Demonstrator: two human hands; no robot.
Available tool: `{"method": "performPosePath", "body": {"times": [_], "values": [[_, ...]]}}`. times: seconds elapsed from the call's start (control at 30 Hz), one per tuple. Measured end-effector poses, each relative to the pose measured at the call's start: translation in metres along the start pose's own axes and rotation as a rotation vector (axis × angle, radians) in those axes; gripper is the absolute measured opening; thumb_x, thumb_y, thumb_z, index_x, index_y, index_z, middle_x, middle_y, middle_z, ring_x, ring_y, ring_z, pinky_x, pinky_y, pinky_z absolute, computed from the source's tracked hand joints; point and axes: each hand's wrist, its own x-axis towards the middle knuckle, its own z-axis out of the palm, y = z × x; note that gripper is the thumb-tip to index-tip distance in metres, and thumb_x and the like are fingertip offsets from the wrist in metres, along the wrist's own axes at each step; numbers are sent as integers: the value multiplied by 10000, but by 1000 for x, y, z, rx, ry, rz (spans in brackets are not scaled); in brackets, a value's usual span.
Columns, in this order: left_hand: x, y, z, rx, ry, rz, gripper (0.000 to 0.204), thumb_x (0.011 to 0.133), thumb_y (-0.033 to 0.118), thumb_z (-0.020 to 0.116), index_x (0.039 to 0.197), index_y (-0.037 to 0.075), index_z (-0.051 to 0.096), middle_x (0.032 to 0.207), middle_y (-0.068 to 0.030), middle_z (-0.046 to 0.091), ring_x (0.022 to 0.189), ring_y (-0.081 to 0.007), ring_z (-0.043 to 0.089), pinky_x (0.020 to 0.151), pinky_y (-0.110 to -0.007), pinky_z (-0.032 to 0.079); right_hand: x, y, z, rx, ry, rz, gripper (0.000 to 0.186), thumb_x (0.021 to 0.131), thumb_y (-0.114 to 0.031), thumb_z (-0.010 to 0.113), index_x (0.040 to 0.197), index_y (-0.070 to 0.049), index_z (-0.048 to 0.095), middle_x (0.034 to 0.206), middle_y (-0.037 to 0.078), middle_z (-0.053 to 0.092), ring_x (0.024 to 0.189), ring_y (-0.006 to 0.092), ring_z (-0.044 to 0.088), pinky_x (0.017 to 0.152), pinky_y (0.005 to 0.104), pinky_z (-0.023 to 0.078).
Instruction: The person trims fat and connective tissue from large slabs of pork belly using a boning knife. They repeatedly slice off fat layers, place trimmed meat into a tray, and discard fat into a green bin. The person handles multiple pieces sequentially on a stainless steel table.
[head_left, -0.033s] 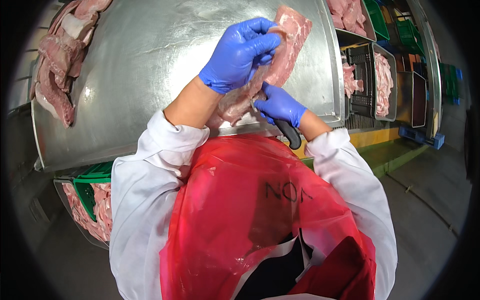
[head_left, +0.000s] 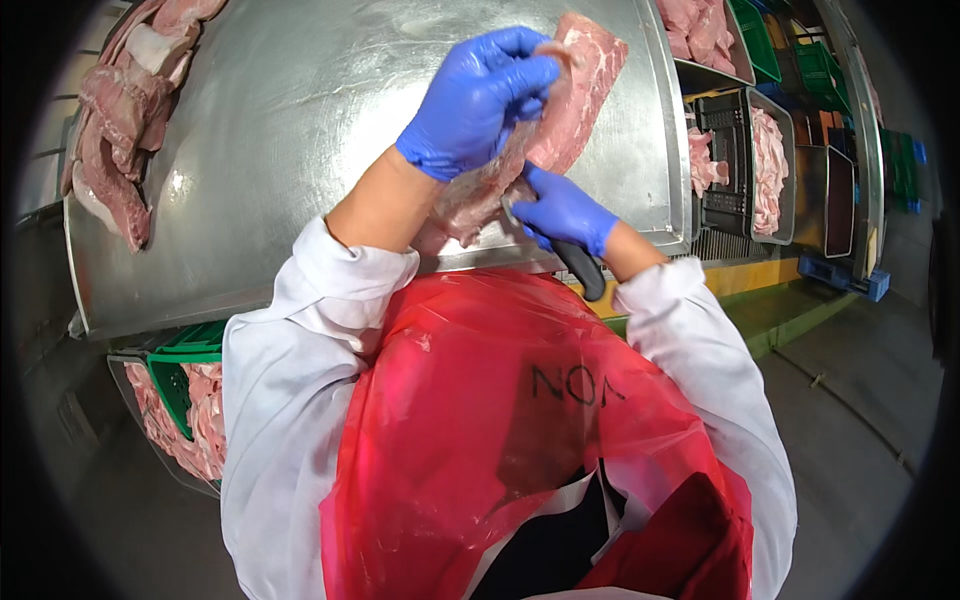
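Observation:
A long piece of raw pink meat [head_left: 585,90] lies on the metal table [head_left: 290,130], running from the far middle toward my apron. Gloved in blue, my left hand [head_left: 478,100] pinches a thin pale strip of trimming [head_left: 557,54] and lifts it above the meat. My right hand [head_left: 565,212], also in a blue glove, is closed round the black handle of a knife [head_left: 579,268] at the meat's near part. Most of the blade is hidden by the hand and the meat.
More cuts of raw meat [head_left: 118,125] are heaped at the table's left edge. Beyond its right edge stand crates, one grey crate [head_left: 785,165] holding pale trimmings. Below the near left edge, a green crate [head_left: 172,395] sits among further trimmings.
My left hand has shifted very slightly, and the pinched strip stands a little further off the meat. My right hand with the knife has barely moved.

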Motion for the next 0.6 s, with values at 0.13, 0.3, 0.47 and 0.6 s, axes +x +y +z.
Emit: {"method": "performPosePath", "body": {"times": [0.13, 0.3, 0.47, 0.6], "values": [[-11, 36, -12, -64, 5, 106, 181, 957, 124, 596, 1085, -3, 615, 753, 18, 538, 608, -33, 406, 530, -201, 308, -75, 3, 4, -116, -207, 33, 815, 909, -81, 519, 1598, -183, 96, 734, 65, 595, 536, 143, 554, 507, 304, 506], [-30, 82, 12, -25, -25, 193, 189, 929, 137, 637, 1046, -10, 613, 820, -35, 603, 659, -75, 513, 580, -179, 403, 39, -26, 28, -77, -65, -162, 820, 901, -83, 529, 1601, -193, 116, 747, 71, 601, 556, 135, 570, 534, 297, 517], [-64, 135, -1, -56, 68, 432, 188, 925, 76, 595, 1090, -14, 585, 803, -18, 572, 663, -48, 499, 560, -138, 361, -13, -26, 52, -146, -215, -193, 772, 878, -100, 538, 1578, -124, 213, 780, 74, 633, 590, 149, 598, 555, 292, 506], [-143, 161, -3, -219, 237, 627, 182, 936, 112, 591, 1089, 16, 616, 794, -1, 581, 666, -57, 496, 569, -217, 382, 61, -55, 103, -219, -229, -251, 739, 882, -129, 545, 1565, -146, 262, 692, 88, 619, 527, 172, 585, 524, 300, 503]]}}
